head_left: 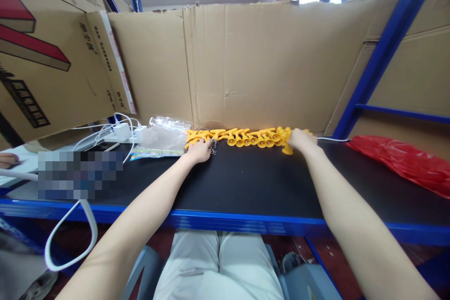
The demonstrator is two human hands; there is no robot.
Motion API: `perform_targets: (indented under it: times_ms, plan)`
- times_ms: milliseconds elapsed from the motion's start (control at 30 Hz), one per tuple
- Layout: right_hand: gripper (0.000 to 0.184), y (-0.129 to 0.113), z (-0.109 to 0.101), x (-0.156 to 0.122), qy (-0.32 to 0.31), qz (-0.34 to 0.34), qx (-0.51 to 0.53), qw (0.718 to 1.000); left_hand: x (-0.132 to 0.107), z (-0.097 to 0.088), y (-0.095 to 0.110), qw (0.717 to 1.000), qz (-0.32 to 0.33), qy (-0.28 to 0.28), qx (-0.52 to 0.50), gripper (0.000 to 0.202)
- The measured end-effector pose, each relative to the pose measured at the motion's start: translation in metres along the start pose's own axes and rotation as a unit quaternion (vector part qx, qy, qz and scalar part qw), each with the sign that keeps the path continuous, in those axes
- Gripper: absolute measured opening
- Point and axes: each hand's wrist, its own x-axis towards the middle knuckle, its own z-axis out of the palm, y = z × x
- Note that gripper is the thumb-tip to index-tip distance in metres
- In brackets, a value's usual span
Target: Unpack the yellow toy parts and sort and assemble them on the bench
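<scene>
A row of several yellow plastic figures (246,137) lies along the back of the black tabletop (246,183), against the cardboard wall. My left hand (199,151) rests at the row's left end, fingers curled over the yellow pieces, with a small metal chain (213,146) beside it. At the row's right end my right hand (300,140) is closed around a yellow figure (287,149).
A clear plastic bag (163,136) lies left of the row. White chargers and cables (119,132) sit further left. A red plastic bag (404,159) lies at the right. Cardboard sheets (263,65) wall the back; blue shelf posts (383,51) stand on the right. Another person's hand (7,159) shows at far left.
</scene>
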Motion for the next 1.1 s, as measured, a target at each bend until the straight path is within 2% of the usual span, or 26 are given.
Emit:
perform_targets:
  times_ms: [100,167,267,333,500,600,700,800,933,1000,1100]
  plan:
    - [0.026,-0.007,-0.004,-0.006,-0.03,-0.051,0.014,0.998,0.003,0.0,-0.002,1.0,0.007,0.024,-0.011,0.046]
    - [0.018,-0.013,-0.004,-0.009,-0.057,-0.098,0.043,0.993,0.004,-0.002,-0.003,0.999,0.0,0.037,-0.016,0.042]
    - [0.007,-0.024,-0.001,-0.017,-0.101,-0.176,0.121,0.972,0.004,-0.008,-0.004,0.998,-0.022,0.054,0.005,0.034]
    - [0.009,-0.033,0.001,-0.023,-0.124,-0.219,0.181,0.951,0.003,-0.011,-0.004,0.997,-0.034,0.061,0.038,0.031]
    - [0.019,-0.054,0.007,-0.041,-0.152,-0.277,0.266,0.911,0.0,-0.012,-0.007,0.994,-0.08,0.003,0.077,0.032]
    - [0.022,-0.061,0.012,-0.046,-0.156,-0.295,0.284,0.899,-0.001,-0.011,-0.009,0.994,-0.078,-0.003,0.081,0.036]
    - [0.026,-0.064,0.016,-0.05,-0.169,-0.294,0.285,0.897,0.001,-0.011,-0.011,0.994,-0.074,0.019,0.074,0.038]
    - [0.029,-0.066,0.018,-0.054,-0.183,-0.303,0.247,0.902,0.004,-0.01,-0.013,0.993,-0.072,0.071,0.057,0.035]
    - [0.027,-0.069,0.018,-0.059,-0.182,-0.326,0.217,0.902,0.009,-0.008,-0.013,0.992,-0.034,0.115,0.039,0.026]
    - [0.026,-0.072,0.019,-0.061,-0.17,-0.325,0.208,0.907,0.01,-0.007,-0.013,0.992,-0.007,0.121,0.047,0.026]
    - [0.022,-0.076,0.021,-0.062,-0.12,-0.328,0.181,0.92,0.011,-0.006,-0.011,0.988,0.03,0.139,0.058,0.023]
